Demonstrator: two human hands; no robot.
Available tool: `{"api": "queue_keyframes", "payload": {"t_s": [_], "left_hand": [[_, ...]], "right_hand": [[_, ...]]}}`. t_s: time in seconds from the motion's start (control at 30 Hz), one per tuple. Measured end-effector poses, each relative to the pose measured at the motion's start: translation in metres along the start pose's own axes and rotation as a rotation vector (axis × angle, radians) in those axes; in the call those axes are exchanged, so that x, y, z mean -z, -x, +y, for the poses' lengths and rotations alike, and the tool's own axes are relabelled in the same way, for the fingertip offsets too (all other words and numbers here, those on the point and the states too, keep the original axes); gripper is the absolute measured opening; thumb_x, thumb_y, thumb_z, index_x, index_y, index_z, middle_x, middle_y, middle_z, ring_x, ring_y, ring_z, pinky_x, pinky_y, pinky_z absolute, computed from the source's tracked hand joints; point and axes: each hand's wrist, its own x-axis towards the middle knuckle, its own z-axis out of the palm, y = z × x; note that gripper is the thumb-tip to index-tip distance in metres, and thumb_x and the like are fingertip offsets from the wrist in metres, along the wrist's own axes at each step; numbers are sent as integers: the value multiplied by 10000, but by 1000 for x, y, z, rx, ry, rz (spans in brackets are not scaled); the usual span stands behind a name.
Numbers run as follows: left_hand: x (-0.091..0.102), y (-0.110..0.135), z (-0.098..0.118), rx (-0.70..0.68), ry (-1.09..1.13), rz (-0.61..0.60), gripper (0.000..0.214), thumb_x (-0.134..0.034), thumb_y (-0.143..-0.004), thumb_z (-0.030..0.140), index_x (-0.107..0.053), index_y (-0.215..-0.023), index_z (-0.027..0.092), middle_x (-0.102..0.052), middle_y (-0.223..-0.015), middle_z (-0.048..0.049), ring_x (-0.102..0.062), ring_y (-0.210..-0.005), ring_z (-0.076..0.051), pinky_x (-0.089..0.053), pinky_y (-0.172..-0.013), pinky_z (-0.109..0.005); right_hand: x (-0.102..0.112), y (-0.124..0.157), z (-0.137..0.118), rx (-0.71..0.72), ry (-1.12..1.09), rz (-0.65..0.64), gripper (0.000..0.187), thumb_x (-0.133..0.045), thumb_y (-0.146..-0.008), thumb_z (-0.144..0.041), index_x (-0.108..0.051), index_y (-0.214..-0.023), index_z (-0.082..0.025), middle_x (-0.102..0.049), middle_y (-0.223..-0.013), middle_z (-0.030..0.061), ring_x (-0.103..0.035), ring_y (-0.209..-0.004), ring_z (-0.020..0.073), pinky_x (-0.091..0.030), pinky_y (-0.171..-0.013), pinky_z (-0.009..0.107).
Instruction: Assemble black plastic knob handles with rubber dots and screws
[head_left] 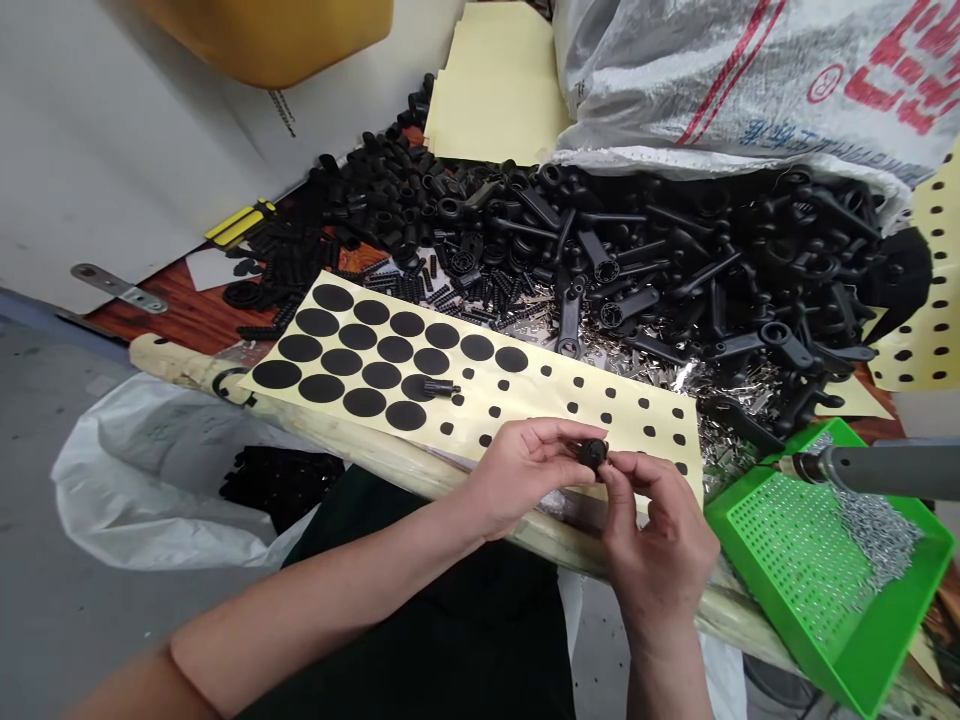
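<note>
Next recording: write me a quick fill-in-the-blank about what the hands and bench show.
The left hand and right hand together pinch a small round part coloured ____.
The sheet under them carries dark dots on ____ backing.
The perforated tray at the right is ____.
Missing words: black; yellow; green.

Pale yellow sheet (525, 400) dotted with black discs, black plastic levers (675, 270), green perforated tray (817, 560), white sack (750, 70) printed red, reddish-brown bench (180, 310).

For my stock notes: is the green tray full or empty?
Partly filled: metal pieces lie along one side of the green tray; most of its floor is bare.
</note>
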Motion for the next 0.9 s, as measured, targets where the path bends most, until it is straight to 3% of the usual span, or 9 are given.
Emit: {"api": "queue_keyframes", "payload": {"t_s": [0.17,0.43,0.5,0.7,0.9], "left_hand": [[-4,1,0,-32,-71,6,306,-711,-644,25,-740,-926,141,-743,-870,-41,-673,-802,-138,-517,-860,-295],[-6,2,-1,-66,-154,58,303,-691,-661,36,-731,-946,130,-747,-904,-59,-684,-837,-165,-522,-886,-319],[-6,2,0,-56,-162,66,297,-689,-660,35,-730,-939,127,-746,-905,-60,-683,-831,-164,-524,-880,-317],[-6,2,0,-35,-162,82,304,-705,-651,50,-724,-947,114,-739,-873,-53,-672,-804,-148,-522,-850,-294],[-7,2,0,-44,-129,75,270,-686,-661,24,-717,-913,117,-728,-850,-35,-666,-788,-127,-519,-828,-263]], "right_hand": [[5,-2,2,65,40,-36,87,-572,-856,-122,-580,-864,-208,-658,-753,17,-634,-703,144,-493,-672,265],[3,2,8,-10,-70,-15,86,-581,-851,-132,-620,-861,-208,-665,-750,14,-632,-693,141,-497,-673,270],[2,5,11,-76,-165,-36,87,-619,-830,-137,-646,-875,-206,-679,-781,19,-640,-721,140,-510,-691,268],[7,15,19,-487,-406,18,152,-672,-802,-254,-705,-935,-188,-711,-895,62,-673,-786,172,-553,-706,305],[3,14,13,-501,-437,-18,161,-719,-750,-288,-719,-872,-182,-700,-841,65,-650,-744,166,-542,-662,294]]}}
